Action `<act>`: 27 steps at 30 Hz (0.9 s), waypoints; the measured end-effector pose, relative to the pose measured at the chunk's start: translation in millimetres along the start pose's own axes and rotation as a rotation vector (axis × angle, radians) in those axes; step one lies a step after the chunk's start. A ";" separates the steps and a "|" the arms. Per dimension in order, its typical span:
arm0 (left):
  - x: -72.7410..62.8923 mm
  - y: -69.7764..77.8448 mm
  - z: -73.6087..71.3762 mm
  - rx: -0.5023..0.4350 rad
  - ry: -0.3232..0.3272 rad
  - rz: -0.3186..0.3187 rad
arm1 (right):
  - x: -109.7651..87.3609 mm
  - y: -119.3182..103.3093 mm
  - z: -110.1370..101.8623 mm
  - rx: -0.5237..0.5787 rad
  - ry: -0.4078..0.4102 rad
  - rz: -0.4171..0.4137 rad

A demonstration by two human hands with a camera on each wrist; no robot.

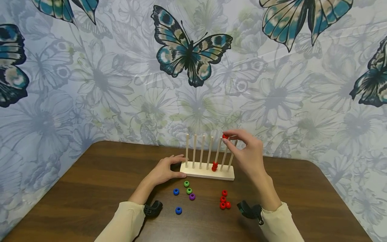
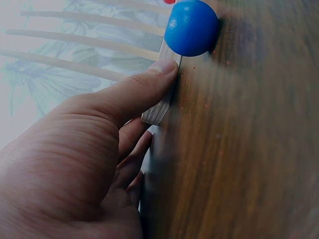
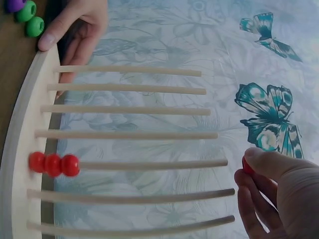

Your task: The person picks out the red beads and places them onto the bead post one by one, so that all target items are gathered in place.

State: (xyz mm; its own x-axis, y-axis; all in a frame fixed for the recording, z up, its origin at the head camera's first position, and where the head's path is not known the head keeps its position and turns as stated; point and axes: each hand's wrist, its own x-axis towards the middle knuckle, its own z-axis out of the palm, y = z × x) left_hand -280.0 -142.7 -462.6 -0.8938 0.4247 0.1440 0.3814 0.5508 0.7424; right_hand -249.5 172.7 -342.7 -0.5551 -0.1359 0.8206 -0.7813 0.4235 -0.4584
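Cream sleeves nearest. Right hand pinches round red bead just off tip of fifth pale wooden rod from left; three threaded red beads at its foot. Left hand grips end of pale wooden base. Advise hole over tip, straight down. Brown wooden tabletop: far edge close behind base; neighbouring rods tight, room above.

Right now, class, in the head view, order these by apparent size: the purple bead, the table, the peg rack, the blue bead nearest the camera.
1. Table
2. Peg rack
3. Purple bead and nearest blue bead: they look too alike to rank.
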 end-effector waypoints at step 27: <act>0.6 0.2 0.1 -0.001 0.004 0.005 | -3.3 9.2 11.2 -0.110 -0.085 0.040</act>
State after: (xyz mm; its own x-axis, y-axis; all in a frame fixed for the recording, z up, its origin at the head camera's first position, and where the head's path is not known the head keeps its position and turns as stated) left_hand -280.5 -142.3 -462.4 -0.8929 0.4245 0.1500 0.3852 0.5478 0.7427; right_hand -258.0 167.0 -353.5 -0.6110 -0.1904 0.7684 -0.7247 0.5250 -0.4462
